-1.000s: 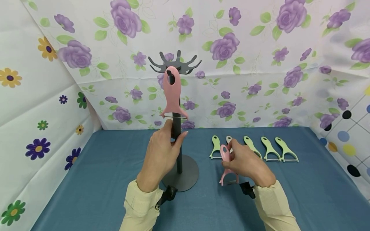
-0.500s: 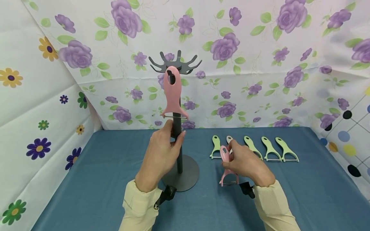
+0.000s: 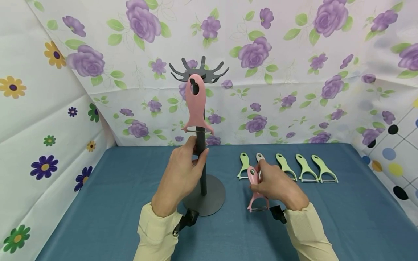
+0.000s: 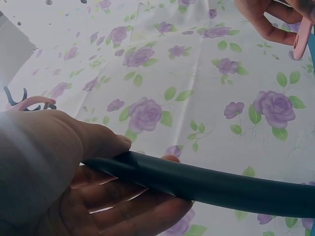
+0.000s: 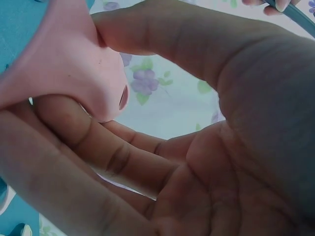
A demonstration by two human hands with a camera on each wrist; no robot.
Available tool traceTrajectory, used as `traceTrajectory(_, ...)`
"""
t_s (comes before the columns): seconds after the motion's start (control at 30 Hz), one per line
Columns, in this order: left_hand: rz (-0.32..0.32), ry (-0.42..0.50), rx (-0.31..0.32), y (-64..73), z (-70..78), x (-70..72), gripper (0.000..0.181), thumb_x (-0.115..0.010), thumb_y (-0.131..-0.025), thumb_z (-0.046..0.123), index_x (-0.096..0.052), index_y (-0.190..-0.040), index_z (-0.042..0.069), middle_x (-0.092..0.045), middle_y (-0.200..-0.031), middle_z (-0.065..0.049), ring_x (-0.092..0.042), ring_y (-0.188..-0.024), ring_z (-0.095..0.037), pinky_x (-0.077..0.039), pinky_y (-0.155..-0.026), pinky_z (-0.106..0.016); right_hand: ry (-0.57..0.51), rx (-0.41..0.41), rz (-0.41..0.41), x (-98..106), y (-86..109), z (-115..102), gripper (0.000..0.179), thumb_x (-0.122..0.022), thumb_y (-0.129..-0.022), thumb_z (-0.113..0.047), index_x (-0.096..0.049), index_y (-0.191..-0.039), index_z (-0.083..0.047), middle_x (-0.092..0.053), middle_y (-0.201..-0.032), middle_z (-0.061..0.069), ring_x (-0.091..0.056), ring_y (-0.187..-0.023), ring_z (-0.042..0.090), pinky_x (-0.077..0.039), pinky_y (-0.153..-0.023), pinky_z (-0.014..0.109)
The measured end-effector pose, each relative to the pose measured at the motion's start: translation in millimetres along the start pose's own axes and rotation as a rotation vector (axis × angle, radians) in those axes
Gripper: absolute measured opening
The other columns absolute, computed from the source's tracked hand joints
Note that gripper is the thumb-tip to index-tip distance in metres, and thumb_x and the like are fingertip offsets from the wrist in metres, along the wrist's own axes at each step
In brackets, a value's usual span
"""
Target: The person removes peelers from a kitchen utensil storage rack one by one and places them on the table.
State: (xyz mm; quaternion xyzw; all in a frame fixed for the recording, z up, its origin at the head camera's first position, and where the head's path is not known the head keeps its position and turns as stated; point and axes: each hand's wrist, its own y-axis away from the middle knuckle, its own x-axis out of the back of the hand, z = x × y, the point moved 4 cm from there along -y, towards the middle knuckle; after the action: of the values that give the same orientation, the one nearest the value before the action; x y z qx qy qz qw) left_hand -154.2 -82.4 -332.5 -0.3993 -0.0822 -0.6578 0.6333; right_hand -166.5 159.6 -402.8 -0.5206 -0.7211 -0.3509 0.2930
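Note:
My left hand (image 3: 181, 170) grips the upright pole (image 3: 203, 179) of a dark grey utensil stand, fingers and thumb curled round it; the left wrist view shows the same pole (image 4: 236, 189) across the fingers. From a front hook of the stand, a pink Y-shaped peeler (image 3: 196, 108) hangs by its handle hole, blade end down. To the right of the stand, my right hand (image 3: 277, 185) pinches a second pink peeler (image 3: 252, 174) by its handle, held over the table with the blade end toward me. Up close in the right wrist view, thumb and fingers press its pink handle (image 5: 74, 64).
Behind the right hand lies a row of light green peelers (image 3: 306, 168), with a paler peeler (image 3: 259, 157) partly hidden by that hand. The stand's round base (image 3: 212, 203) sits on the blue cloth (image 3: 130, 203). Curved prongs (image 3: 217, 69) spread out at the stand's top.
The pink peeler in my right hand has tipped slightly, its holed end now a little lower. My left hand keeps its grip on the pole.

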Motion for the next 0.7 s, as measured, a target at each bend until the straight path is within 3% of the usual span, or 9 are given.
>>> traceTrajectory(0.7, 0.014, -0.048, -0.015, 0.1, -0.4, -1.1, 0.014, -0.061, -0.104, 0.017, -0.057, -0.108, 0.005, -0.068, -0.088, -0.007, -0.067, -0.074, -0.016, -0.059, -0.067, -0.031, -0.005, -0.050, -0.020, -11, -5.3, 2, 0.040, -0.080, -0.086, -0.011, -0.054, -0.115, 0.000, -0.063, -0.081, 0.010, -0.063, -0.060, 0.017, -0.052, -0.053, 0.030)
